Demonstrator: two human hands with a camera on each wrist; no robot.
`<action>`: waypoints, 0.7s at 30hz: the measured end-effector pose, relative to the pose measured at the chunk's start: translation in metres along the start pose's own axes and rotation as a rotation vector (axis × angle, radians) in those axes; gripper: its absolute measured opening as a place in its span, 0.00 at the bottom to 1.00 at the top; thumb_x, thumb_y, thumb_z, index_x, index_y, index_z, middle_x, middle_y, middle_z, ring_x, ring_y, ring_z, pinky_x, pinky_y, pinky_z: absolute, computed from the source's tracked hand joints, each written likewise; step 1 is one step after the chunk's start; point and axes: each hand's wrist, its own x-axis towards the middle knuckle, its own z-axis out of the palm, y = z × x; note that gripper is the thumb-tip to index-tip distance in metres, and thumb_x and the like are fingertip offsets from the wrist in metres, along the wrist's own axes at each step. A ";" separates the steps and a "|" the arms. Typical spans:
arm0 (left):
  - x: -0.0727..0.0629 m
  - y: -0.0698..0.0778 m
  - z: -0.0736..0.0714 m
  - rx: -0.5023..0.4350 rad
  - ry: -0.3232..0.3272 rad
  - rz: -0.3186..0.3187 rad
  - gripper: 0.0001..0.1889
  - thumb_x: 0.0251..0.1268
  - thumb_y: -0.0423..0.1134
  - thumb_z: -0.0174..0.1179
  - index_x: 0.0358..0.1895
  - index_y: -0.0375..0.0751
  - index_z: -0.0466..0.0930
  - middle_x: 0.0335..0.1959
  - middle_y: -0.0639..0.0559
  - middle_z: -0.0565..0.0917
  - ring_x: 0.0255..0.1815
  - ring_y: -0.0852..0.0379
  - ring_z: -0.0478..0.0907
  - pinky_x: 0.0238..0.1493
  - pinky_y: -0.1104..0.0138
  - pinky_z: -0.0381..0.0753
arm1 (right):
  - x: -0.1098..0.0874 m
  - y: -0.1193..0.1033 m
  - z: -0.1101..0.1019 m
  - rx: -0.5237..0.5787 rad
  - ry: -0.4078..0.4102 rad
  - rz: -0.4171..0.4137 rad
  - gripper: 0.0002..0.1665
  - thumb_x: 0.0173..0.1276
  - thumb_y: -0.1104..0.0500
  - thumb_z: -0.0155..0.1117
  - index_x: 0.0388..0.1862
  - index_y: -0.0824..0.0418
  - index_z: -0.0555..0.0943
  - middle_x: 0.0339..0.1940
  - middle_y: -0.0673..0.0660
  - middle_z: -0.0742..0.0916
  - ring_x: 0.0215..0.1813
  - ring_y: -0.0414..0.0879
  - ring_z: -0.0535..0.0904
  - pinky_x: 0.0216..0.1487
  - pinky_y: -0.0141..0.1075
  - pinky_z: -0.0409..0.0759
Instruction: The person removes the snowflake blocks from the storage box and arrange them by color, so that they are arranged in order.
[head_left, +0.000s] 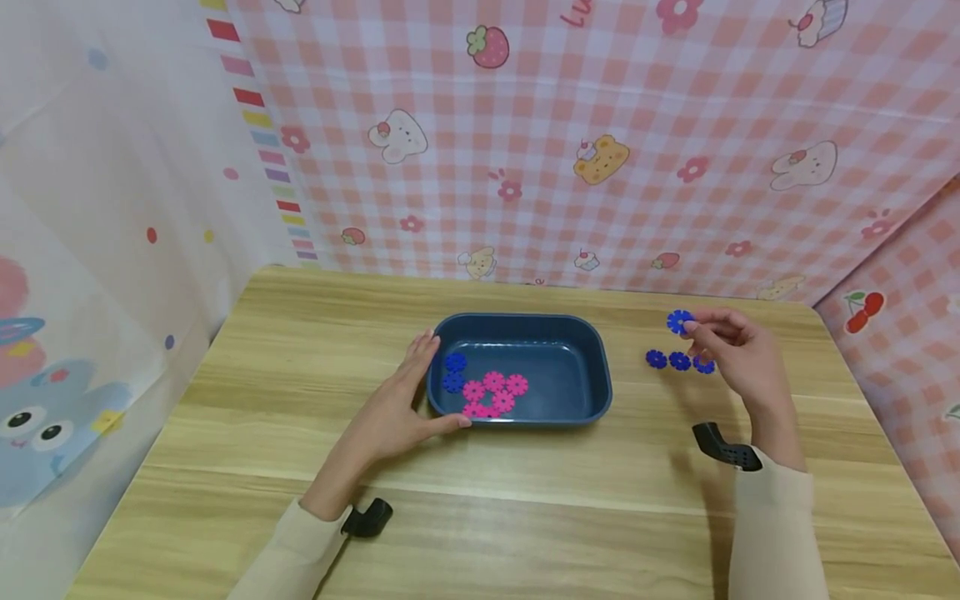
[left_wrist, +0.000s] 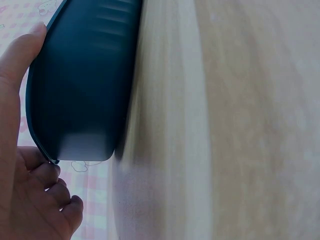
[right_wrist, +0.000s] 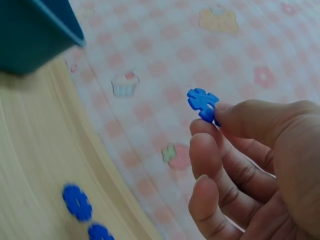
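Notice the blue flower-shaped piece point(head_left: 679, 322) raised clear of the counter point(head_left: 585, 517), pinched by one edge between thumb and forefinger of the right hand point(head_left: 738, 354). Use a light pinch near the rim, leaving most of the notched disc exposed, and avoid brushing the row of three blue pieces point(head_left: 679, 361) lying just nearer. Note the dark tray point(head_left: 555, 375) to the left, gripped at its left end by the left hand point(head_left: 393, 417), with thumb along the near rim and fingers against the end wall. Hold it steady and level, so as not to slide the two blue pieces point(head_left: 454, 363) by that wall or the cluster of pink pieces point(head_left: 517, 385) beside them. Behind the near rim, lose part of the nearest pink ones; cannot count them surely. Under the right hand, find the row's rightmost piece point(head_left: 701, 366) partly covered; cannot tell whether touching its neighbour. From the left wrist, see only the tray's outside, cut off at the top. From the right wrist, find the row cut by the bottom edge and just a blurred tray corner.
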 end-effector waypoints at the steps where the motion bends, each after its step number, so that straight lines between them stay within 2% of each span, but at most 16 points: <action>1: 0.000 0.000 0.000 0.001 0.000 0.002 0.65 0.48 0.82 0.62 0.84 0.63 0.36 0.87 0.57 0.40 0.87 0.55 0.39 0.81 0.44 0.58 | 0.000 0.003 -0.003 -0.003 0.009 0.005 0.24 0.74 0.44 0.64 0.58 0.58 0.81 0.32 0.33 0.89 0.31 0.36 0.84 0.32 0.30 0.84; 9: 0.000 0.000 0.001 0.003 -0.003 0.002 0.65 0.48 0.82 0.62 0.84 0.64 0.36 0.87 0.58 0.40 0.87 0.55 0.38 0.81 0.44 0.58 | 0.003 0.030 -0.025 0.035 0.060 0.039 0.18 0.74 0.49 0.66 0.56 0.58 0.83 0.31 0.36 0.90 0.30 0.36 0.84 0.30 0.28 0.84; 15: 0.000 0.000 0.000 0.005 -0.002 -0.001 0.65 0.48 0.83 0.61 0.85 0.61 0.37 0.87 0.58 0.40 0.87 0.55 0.39 0.81 0.44 0.58 | 0.003 0.047 -0.033 0.054 0.086 0.080 0.15 0.73 0.51 0.67 0.53 0.57 0.84 0.29 0.34 0.89 0.28 0.35 0.85 0.30 0.27 0.84; 21: 0.000 0.000 0.000 0.008 -0.001 0.002 0.65 0.49 0.81 0.62 0.85 0.62 0.36 0.87 0.58 0.40 0.87 0.55 0.39 0.81 0.44 0.58 | 0.002 0.061 -0.040 0.037 0.097 0.164 0.15 0.74 0.49 0.66 0.52 0.54 0.83 0.28 0.31 0.88 0.29 0.33 0.85 0.31 0.27 0.85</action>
